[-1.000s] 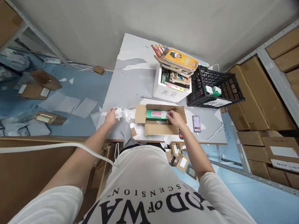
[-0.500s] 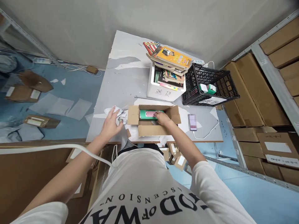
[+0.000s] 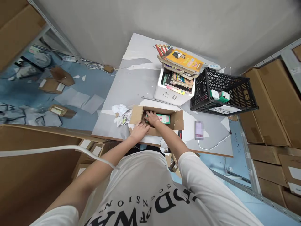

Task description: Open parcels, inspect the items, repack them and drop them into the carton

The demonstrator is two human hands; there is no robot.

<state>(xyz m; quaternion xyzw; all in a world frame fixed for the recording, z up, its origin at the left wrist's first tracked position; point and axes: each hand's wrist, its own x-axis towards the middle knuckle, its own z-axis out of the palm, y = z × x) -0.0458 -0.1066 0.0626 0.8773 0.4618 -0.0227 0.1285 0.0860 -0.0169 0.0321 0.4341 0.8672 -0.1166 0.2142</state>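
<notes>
Working gently in the box [image 3: 153, 132] looks best: right hand [image 3: 152, 118] part-spread, ten o'clock; left hand [image 3: 140, 131] half-curled, eight; grips unclear.

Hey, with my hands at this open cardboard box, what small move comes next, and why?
I'd probably settle the green package with your right hand before closing anything: that hand is inside the box at the package's left end, and your left hand is at the near-left corner.
</notes>
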